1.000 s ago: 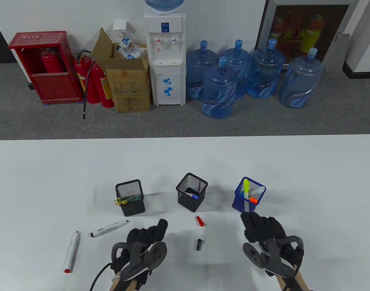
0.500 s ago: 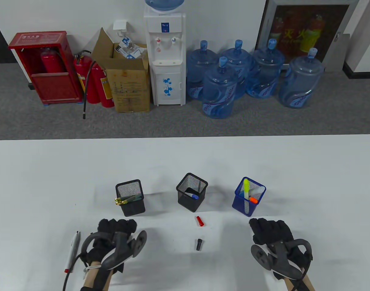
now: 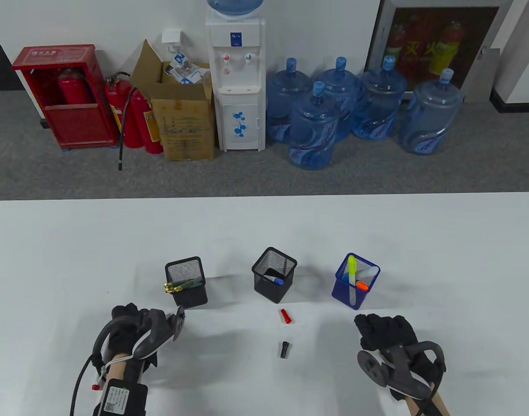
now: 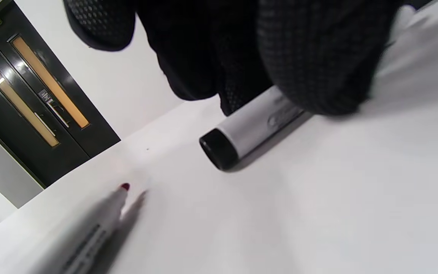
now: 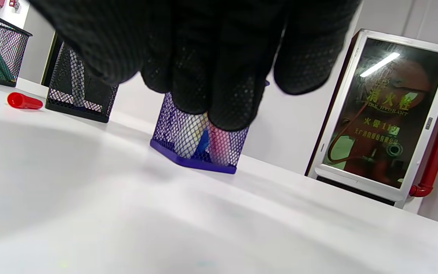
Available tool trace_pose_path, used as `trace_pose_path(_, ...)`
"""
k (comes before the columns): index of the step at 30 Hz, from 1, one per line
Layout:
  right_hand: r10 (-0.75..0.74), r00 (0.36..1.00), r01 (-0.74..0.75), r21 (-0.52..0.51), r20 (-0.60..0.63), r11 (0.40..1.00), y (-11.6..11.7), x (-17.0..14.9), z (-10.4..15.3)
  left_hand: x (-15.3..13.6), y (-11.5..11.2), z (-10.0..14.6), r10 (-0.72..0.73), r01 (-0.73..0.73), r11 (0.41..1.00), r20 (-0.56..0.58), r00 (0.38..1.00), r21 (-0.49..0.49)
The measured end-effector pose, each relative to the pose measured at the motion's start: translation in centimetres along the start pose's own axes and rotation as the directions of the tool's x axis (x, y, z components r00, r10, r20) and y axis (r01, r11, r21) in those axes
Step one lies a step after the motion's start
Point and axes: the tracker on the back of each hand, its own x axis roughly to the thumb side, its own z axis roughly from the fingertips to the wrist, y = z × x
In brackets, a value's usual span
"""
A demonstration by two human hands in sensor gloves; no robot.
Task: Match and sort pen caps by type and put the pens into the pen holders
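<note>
My left hand is down on the white marker with the black end, which lies on the table; in the left wrist view its fingers curl over the barrel. The table view hides that marker under the hand. A second white marker with a red tip lies just left of it, partly under my forearm. A red cap and a black cap lie loose mid-table. My right hand rests in front of the blue holder, fingers loosely curled, holding nothing.
Two black mesh holders stand in the row: the left holder has green pens, the middle holder a blue-capped marker. The blue holder has highlighters. The red cap lies left of it. Water bottles and boxes stand beyond the table's far edge.
My left hand swung left from mid-table and came down over the black-ended marker, now covering it. My right hand drew back a little from the blue holder. The caps stayed put.
</note>
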Motion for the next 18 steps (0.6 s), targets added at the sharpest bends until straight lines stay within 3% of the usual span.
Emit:
trace_pose_path(6, -0.010, 1.000, 0.010, 0.004, 0.007, 1.000, 0.0, 0.2, 0.0, 0.9, 0.0, 0.6, -0.047, 0.048, 0.998, 0.040, 0.998, -0.033)
trace_pose_path(11, -0.028, 1.000, 0.028, -0.008, -0.001, 1.000, -0.1, 0.0, 0.1, 1.0, 2.3, 2.1, -0.057, 0.058, 0.998, 0.037, 0.998, -0.017)
trace_pose_path(15, -0.062, 0.998, 0.062, -0.018, -0.009, 0.998, -0.4, 0.0, 0.1, 1.3, 5.4, 3.9, 0.138, -0.141, 0.990, 0.071, 0.988, 0.030)
trace_pose_path(18, -0.079, 0.997, 0.079, -0.027, -0.010, 0.997, -0.6, 0.1, 0.1, 4.0, 7.6, 5.3, 0.358, -0.374, 0.923, 0.151, 0.921, 0.095)
